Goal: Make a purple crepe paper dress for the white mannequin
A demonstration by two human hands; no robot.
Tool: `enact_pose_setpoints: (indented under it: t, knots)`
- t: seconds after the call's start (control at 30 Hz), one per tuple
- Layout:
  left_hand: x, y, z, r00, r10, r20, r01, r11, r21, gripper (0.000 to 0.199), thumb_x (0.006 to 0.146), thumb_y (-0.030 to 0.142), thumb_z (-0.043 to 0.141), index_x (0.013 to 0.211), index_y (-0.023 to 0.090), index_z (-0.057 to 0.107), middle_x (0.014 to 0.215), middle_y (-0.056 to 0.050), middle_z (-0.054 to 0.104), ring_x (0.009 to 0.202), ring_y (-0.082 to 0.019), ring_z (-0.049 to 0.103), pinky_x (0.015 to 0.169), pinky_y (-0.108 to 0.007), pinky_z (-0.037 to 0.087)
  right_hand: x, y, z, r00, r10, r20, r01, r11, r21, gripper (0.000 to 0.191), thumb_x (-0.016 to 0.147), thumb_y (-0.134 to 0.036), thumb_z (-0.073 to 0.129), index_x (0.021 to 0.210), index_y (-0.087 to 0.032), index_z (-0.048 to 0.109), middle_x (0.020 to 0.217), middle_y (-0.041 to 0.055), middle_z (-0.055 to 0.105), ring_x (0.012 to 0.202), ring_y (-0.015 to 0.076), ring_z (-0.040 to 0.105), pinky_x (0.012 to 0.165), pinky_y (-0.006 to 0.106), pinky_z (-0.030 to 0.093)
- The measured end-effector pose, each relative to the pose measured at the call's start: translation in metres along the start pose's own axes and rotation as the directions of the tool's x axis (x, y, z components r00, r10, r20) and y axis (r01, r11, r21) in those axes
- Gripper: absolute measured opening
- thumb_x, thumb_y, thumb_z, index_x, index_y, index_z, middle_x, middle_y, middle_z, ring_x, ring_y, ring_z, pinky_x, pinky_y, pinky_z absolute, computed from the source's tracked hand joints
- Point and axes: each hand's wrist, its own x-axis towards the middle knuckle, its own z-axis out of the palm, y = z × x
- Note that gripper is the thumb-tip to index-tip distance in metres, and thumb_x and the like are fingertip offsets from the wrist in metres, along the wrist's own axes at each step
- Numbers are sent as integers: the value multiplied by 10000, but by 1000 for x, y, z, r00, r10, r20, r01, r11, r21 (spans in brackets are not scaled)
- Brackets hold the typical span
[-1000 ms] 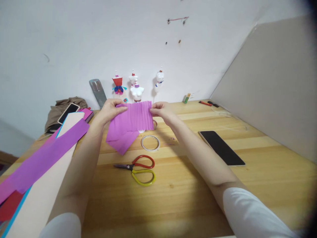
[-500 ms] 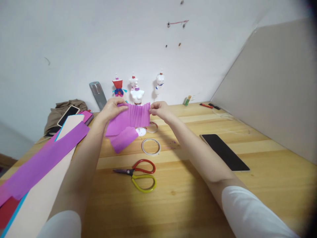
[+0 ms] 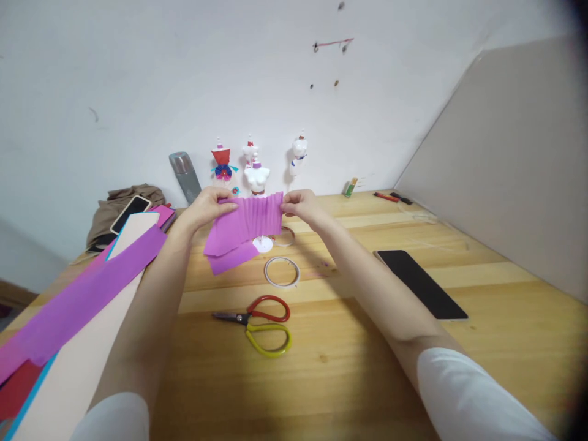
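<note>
A purple paper strip [image 3: 257, 215], pleated along its right part, hangs between my two hands above the table. My left hand [image 3: 212, 207] pinches its upper edge at the left of the pleats. At the right end, my right hand [image 3: 299, 204] grips the corner between thumb and fingers. The strip's smooth left part folds down below my left hand. Just behind the pleats stands a white mannequin bust [image 3: 257, 177], its round white base [image 3: 263, 245] showing under the paper. A roll of tape [image 3: 282, 272] lies in front of the base.
Scissors [image 3: 257, 324] with red and yellow handles lie nearest me. Coloured paper sheets [image 3: 87, 300] and a phone [image 3: 131, 214] are at the left, beside a grey bottle [image 3: 184, 177]. A black tablet [image 3: 420, 283] lies at the right. More small mannequins [image 3: 299, 150] stand by the wall.
The loose lower flap of the purple paper has swung up and now lies more behind the upper layer. Both hands keep their hold, and the view has shifted slightly.
</note>
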Motion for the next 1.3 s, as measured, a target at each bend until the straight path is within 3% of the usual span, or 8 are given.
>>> enact_pose_setpoints:
  t: [0.23, 0.37, 0.53, 0.73, 0.97, 1.07, 1.17, 1.3]
  knots:
    - [-33, 21, -11, 993, -27, 111, 25, 1000, 14, 251, 707, 411, 705, 677, 164, 674, 636, 4, 560, 632, -135, 496, 599, -265, 376, -33, -5, -10, 958, 72, 278, -131, 971, 201, 133, 622, -165, 790, 626, -152, 658, 574, 1, 645, 544, 103, 604, 561, 229, 509]
    - [-51, 37, -19, 994, -42, 98, 42, 999, 7, 240, 689, 411, 713, 655, 178, 671, 638, 1, 568, 622, -134, 493, 573, -260, 366, -48, -8, -8, 908, 59, 415, -182, 947, 263, 209, 594, -255, 831, 642, -153, 655, 555, -8, 635, 493, 90, 570, 492, 211, 468]
    - [-69, 49, -28, 994, -60, 96, 62, 998, -14, 213, 672, 390, 731, 650, 183, 688, 634, -1, 585, 608, -132, 501, 573, -260, 381, -66, -16, -1, 864, 79, 498, -298, 877, 377, 238, 577, -255, 855, 669, -154, 661, 582, -13, 650, 503, 76, 576, 490, 181, 476]
    - [-75, 61, -36, 956, -189, 225, 172, 981, 92, 190, 675, 326, 747, 595, 172, 668, 575, 10, 530, 580, -134, 494, 577, -260, 369, -91, -15, 19, 766, 81, 638, -403, 834, 377, 272, 585, -298, 867, 748, -146, 711, 602, -11, 663, 488, 69, 574, 502, 176, 502]
    - [-76, 69, -40, 909, -235, 344, 184, 967, 174, 146, 588, 228, 821, 625, 180, 688, 580, 6, 541, 652, -189, 559, 604, -263, 374, -97, 3, 21, 839, 115, 532, -339, 875, 345, 223, 590, -272, 853, 652, -147, 681, 556, -19, 627, 466, 61, 527, 479, 182, 454]
    - [-81, 55, -40, 831, -237, 504, 143, 965, 218, 220, 572, 280, 828, 522, 205, 627, 532, 16, 523, 531, -149, 463, 534, -267, 313, -90, 8, 10, 881, 139, 452, -313, 887, 339, 183, 603, -251, 831, 646, -161, 678, 556, -22, 622, 458, 66, 509, 464, 197, 420]
    - [-87, 39, -36, 763, -304, 571, 186, 949, 256, 225, 589, 354, 801, 514, 220, 636, 537, 8, 570, 507, -157, 471, 515, -274, 307, -82, 8, -2, 910, 133, 393, -276, 901, 334, 133, 626, -222, 811, 675, -173, 696, 559, -25, 623, 471, 76, 510, 488, 214, 421]
    - [-92, 27, -35, 787, -301, 538, 196, 950, 245, 191, 611, 364, 774, 547, 227, 657, 568, 6, 610, 525, -165, 504, 532, -274, 327, -79, 2, -13, 932, 119, 342, -244, 905, 349, 125, 623, -211, 810, 645, -176, 692, 540, -22, 615, 465, 79, 502, 479, 214, 411]
